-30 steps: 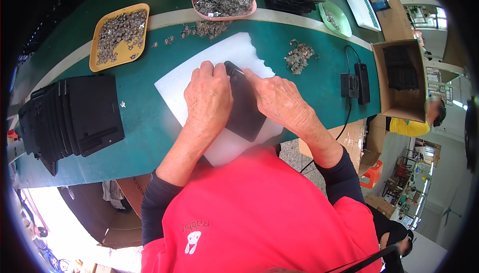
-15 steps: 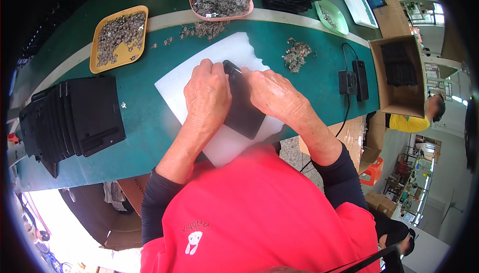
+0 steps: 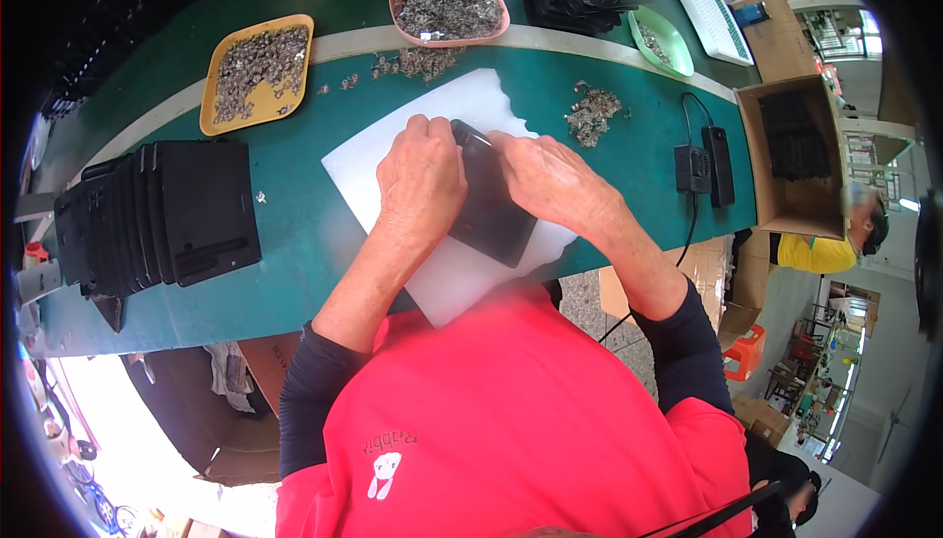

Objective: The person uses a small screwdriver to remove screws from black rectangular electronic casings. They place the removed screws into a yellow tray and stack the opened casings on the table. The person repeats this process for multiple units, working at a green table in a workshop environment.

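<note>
A flat black plastic panel (image 3: pixel 494 212) lies tilted on a white foam sheet (image 3: pixel 368 160) in front of me. My left hand (image 3: pixel 422 172) is closed on its far left edge, fingers curled under and mostly hidden. At the far right corner my right hand (image 3: pixel 552 179) is closed too, with thumb and fingers pressed against the panel's rim. Whether a small part sits between those right fingertips cannot be made out.
Small metal pieces fill a yellow tray (image 3: pixel 267 106), a pink bowl (image 3: pixel 501 22) and a green bowl (image 3: pixel 678 61); loose heaps (image 3: pixel 593 113) lie nearby. Black panels (image 3: pixel 211 214) stand stacked at left. A black power adapter (image 3: pixel 693 169) and an open carton (image 3: pixel 801 214) are at right.
The whole view has shifted slightly, so the table things sit farther right in it. Both hands stay at the panel's far end, with only small finger movement.
</note>
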Demonstrator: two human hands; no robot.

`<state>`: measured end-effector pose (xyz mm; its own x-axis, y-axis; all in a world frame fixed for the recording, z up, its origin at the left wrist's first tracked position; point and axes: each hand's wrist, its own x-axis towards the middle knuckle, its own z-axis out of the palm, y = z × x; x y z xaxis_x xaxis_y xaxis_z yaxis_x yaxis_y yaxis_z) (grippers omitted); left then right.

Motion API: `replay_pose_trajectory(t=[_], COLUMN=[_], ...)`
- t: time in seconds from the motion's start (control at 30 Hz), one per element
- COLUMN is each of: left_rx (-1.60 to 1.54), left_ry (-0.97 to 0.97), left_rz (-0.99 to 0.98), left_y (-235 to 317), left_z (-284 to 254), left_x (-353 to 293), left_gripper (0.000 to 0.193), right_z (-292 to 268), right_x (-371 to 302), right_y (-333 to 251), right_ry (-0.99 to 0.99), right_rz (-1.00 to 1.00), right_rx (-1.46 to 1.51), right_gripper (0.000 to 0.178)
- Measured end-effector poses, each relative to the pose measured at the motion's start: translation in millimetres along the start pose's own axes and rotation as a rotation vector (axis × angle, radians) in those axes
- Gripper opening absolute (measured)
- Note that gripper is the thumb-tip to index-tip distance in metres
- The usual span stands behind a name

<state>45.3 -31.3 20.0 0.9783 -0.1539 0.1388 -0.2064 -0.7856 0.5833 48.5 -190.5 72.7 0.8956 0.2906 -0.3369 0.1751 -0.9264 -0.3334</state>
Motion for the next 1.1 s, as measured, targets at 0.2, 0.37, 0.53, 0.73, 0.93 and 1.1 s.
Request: replay_pose_trajectory(t=[0.2,0.37,0.53,0.73,0.93,1.1], left_rx=[-0.064,-0.008,0.017,0.003,-0.016,-0.034], left_ry=[0.128,0.104,0.078,0.058,0.075,0.061], left_rz=[-0.066,-0.065,-0.067,-0.095,-0.076,-0.054], left_y=[-20,-20,-18,-18,-19,-22], left_z=[-7,-9,-11,-11,-9,-8], left_x=[-13,-15,-13,-12,-12,-11], left_gripper=[0.027,0.029,0.03,0.029,0.027,0.027], right_z=[28,34,26,26,19,11], right_x=[-11,-8,-5,-1,-1,4], right_y=[11,-1,-14,-18,-28,-30], right_ry=[0.344,0.349,0.166,0.214,0.149,0.081], right_rz=[-0.215,-0.212,-0.143,-0.177,-0.138,-0.167], right_rx=[0.035,-0.128,-0.229,-0.165,-0.194,-0.274], right_gripper=[0.034,0.041,0.046,0.044,0.043,0.041])
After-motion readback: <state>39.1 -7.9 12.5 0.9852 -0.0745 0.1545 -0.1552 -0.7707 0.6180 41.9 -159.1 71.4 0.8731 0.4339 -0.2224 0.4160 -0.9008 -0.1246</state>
